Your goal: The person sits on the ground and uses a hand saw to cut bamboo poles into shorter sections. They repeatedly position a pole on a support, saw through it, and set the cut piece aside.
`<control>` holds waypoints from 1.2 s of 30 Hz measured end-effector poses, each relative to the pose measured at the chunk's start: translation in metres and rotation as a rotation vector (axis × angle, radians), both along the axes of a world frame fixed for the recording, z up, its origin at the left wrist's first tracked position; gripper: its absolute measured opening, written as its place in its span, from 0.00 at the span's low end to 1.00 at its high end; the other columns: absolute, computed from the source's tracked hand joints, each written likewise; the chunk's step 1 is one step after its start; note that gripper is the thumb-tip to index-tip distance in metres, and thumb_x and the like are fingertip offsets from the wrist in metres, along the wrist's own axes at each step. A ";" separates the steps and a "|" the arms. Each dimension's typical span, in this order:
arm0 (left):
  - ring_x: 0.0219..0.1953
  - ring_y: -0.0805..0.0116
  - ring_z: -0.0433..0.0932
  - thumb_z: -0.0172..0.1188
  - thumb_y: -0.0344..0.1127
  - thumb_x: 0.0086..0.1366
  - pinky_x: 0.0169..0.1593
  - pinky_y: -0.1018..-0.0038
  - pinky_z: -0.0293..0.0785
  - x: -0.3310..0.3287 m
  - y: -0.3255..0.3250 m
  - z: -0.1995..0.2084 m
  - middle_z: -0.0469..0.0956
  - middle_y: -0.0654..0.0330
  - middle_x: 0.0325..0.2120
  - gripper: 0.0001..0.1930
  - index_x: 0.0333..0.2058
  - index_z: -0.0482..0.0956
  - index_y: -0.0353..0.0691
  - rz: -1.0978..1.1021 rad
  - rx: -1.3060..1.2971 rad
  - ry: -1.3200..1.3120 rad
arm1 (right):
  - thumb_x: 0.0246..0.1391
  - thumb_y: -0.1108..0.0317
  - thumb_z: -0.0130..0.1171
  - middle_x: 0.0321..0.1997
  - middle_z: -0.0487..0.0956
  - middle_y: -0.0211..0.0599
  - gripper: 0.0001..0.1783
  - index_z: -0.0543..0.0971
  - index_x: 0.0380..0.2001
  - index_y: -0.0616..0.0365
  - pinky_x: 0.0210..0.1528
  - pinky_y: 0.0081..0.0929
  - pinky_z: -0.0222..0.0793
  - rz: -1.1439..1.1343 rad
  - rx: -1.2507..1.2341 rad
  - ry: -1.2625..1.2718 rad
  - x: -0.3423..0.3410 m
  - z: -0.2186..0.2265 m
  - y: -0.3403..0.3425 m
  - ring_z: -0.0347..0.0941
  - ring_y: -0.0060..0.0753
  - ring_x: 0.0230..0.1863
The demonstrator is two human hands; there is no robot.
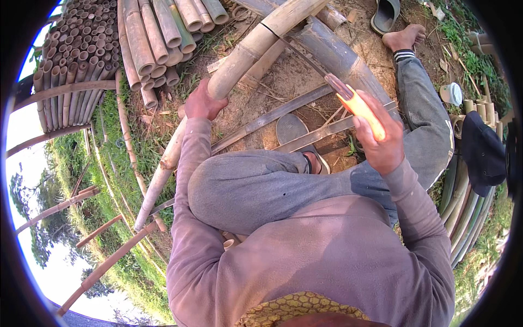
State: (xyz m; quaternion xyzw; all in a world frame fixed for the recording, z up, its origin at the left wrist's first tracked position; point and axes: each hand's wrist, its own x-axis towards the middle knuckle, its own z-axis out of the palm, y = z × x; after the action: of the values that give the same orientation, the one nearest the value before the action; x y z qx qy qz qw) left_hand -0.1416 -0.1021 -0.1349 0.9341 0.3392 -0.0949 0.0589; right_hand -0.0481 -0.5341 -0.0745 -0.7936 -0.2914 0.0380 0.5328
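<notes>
A thick tan bamboo pole slants across the upper middle, resting over other bamboo. My left hand is closed around its near end. In my right hand is the orange-yellow handle of a handsaw, with the fingers wrapped round it. Its narrow dark blade runs up and left to the pole, where a dark line crosses the bamboo. How deep the blade sits there I cannot tell. A thick grey bamboo lies just beyond the saw. My bent leg is below the pole.
Cut bamboo tubes are piled at the upper left, beside a rack of upright tubes. Split bamboo strips cross the dirt near a sandal. A white cup and a dark cap are at the right.
</notes>
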 end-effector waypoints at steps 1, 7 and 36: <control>0.51 0.45 0.85 0.75 0.55 0.47 0.55 0.54 0.81 0.000 -0.002 0.000 0.87 0.50 0.47 0.41 0.63 0.76 0.57 0.014 -0.006 0.009 | 0.64 0.71 0.67 0.58 0.85 0.51 0.26 0.76 0.63 0.67 0.53 0.34 0.82 0.015 -0.027 -0.032 -0.013 0.009 -0.025 0.87 0.41 0.54; 0.51 0.45 0.85 0.75 0.54 0.46 0.55 0.54 0.81 0.009 -0.006 0.002 0.87 0.50 0.48 0.42 0.63 0.75 0.57 0.016 -0.014 0.024 | 0.65 0.66 0.66 0.47 0.87 0.54 0.23 0.79 0.61 0.60 0.48 0.38 0.83 0.011 0.072 -0.006 0.036 -0.032 0.064 0.87 0.52 0.47; 0.52 0.45 0.85 0.77 0.54 0.45 0.56 0.54 0.80 -0.001 0.002 -0.006 0.87 0.48 0.48 0.44 0.64 0.75 0.55 -0.005 -0.010 -0.014 | 0.60 0.78 0.67 0.59 0.84 0.55 0.27 0.76 0.62 0.71 0.55 0.32 0.82 0.055 0.025 -0.008 -0.006 -0.013 -0.016 0.86 0.42 0.56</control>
State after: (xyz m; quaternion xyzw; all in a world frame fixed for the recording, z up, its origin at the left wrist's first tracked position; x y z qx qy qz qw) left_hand -0.1424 -0.1004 -0.1404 0.9352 0.3359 -0.0904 0.0656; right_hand -0.0539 -0.5504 -0.0873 -0.7785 -0.3158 0.0460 0.5404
